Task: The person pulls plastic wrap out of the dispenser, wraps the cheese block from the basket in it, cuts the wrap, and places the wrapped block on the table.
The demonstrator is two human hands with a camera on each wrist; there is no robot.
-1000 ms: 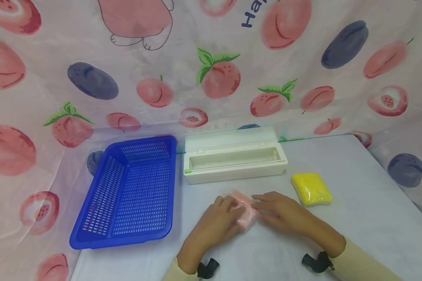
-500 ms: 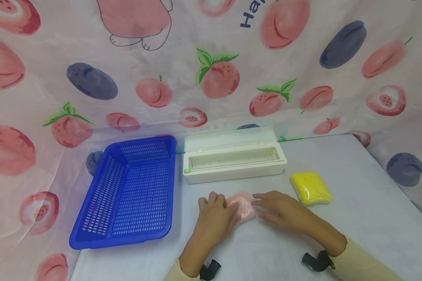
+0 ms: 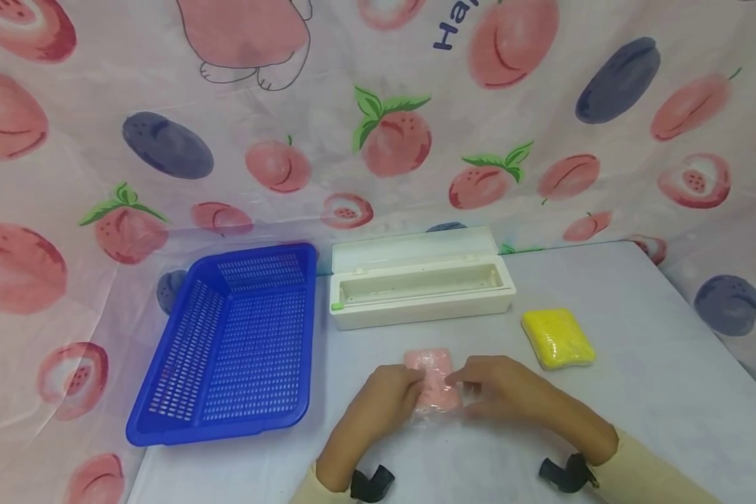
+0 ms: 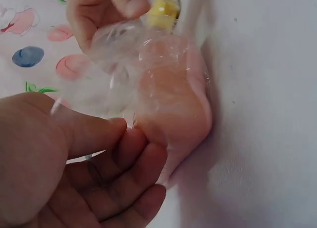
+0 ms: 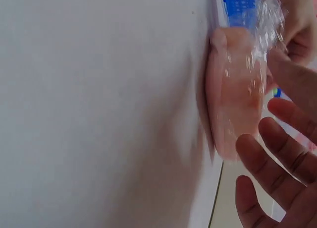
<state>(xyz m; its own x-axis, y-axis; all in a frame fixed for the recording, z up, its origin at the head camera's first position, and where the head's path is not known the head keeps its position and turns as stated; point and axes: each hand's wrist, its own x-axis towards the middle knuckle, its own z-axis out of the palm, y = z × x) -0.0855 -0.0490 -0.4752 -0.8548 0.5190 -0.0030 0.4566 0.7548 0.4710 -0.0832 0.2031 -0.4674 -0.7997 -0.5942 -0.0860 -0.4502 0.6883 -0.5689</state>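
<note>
A pink block wrapped in clear plastic film (image 3: 433, 392) lies on the table between my two hands. Loose film (image 4: 116, 64) bunches up over it in the left wrist view. My left hand (image 3: 384, 395) pinches some of this film between thumb and forefinger at the block's left side. On the other side is my right hand (image 3: 504, 388), its fingers (image 5: 270, 148) spread and bent loosely beside the block. Its thumb reaches toward the film in the right wrist view; whether it touches is hard to tell.
A blue plastic basket (image 3: 311, 336) stands at the left. Behind the block is a long white box (image 3: 422, 311) with its lid raised and a small green piece at its front left corner. A yellow wrapped block (image 3: 558, 339) lies at the right. A fruit-print cloth (image 3: 327, 91) hangs behind.
The pink block has turned so that its edges stand straighter, with film showing at its near end. My left hand has come back in from the left; the right fingers have bent inward.
</note>
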